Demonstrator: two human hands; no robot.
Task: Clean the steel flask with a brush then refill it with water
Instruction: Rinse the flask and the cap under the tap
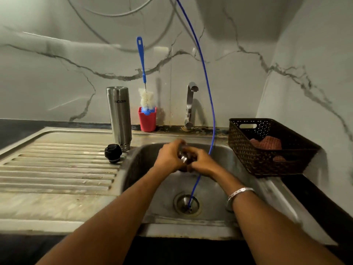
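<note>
Beside sink, inverted shiny steel flask.

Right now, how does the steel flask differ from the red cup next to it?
The steel flask is tall, silver and stands upside down, mouth down, on the sink's edge; the red cup is short, plastic-looking and upright. The flask holds nothing visible, while the cup holds the blue-handled brush. Both stand by the back wall.
</note>
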